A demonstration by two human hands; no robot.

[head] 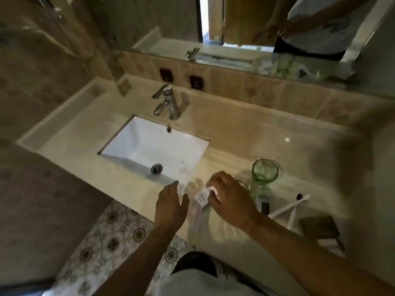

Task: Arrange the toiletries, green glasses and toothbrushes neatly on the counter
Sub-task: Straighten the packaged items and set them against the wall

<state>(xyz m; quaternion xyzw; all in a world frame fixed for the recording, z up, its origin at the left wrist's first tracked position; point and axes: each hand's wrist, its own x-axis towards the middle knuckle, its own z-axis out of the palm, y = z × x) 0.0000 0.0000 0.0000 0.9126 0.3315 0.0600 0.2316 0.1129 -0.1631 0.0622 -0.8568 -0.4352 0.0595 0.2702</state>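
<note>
Right hand (229, 196): is curling down over a small white packet (202, 197) on the counter (245, 133), fingertips pinching its right end; a small white round piece is showing at the fingertips, too blurred to identify.
Left hand (171, 202): is hovering flat and spread, fingers together and straight, holding nothing, just left of the packet, over the counter's front edge by the sink (136, 144) corner.
Packet: is lying flat between the two hands, its long axis running from near-right to far-left; the right hand is already on it, the left is only just beside it.
Glass (265, 170): is standing upright, green, beyond and to the right of the right hand; a second green rim seems to be showing behind the knuckles, mostly hidden.
Toothbrushes (288, 207): two white ones are lying crossed, right of the right wrist, heads pointing away.
Dark block (319, 227): is sitting at the counter's near-right, just past the toothbrushes.
Judgement: the right hand is placed to shift the packet; the remaining items all lie to its right, out of the left hand's easy reach.
</note>
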